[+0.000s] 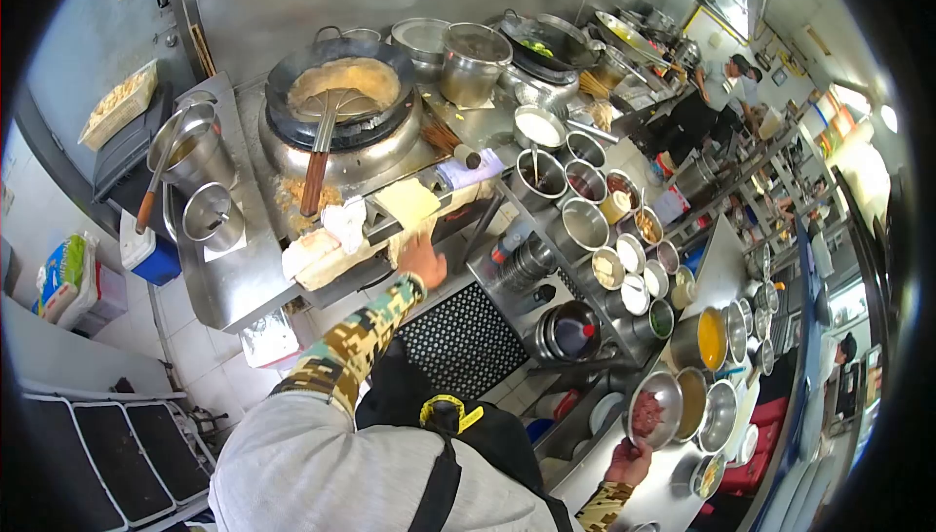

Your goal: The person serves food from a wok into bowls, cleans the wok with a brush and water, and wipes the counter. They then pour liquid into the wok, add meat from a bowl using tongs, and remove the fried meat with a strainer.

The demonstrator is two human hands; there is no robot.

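Note:
My right hand [629, 462] grips the near rim of a metal bowl [671, 391], held tilted above the prep counter. Pieces of raw red meat [646, 413] lie in that bowl. On the other side, my left hand [421, 261] reaches to the stove's front edge, fingers apart, close by a folded yellow cloth [408, 202]. Beyond the cloth, a large wok [283, 83] sits on the burner with bubbling, tan-coloured liquid [356, 76] inside. A wire skimmer [317, 166] with a wooden handle rests across the wok, its handle pointing toward me.
Metal pots of sauces and ingredients [585, 225] crowd the rack at the right. A pot of orange liquid [712, 339] stands farther along. A stockpot [476, 56] and a second wok [546, 54] are at the back. A black perforated mat [463, 337] covers the floor. Other people [717, 93] stand far right.

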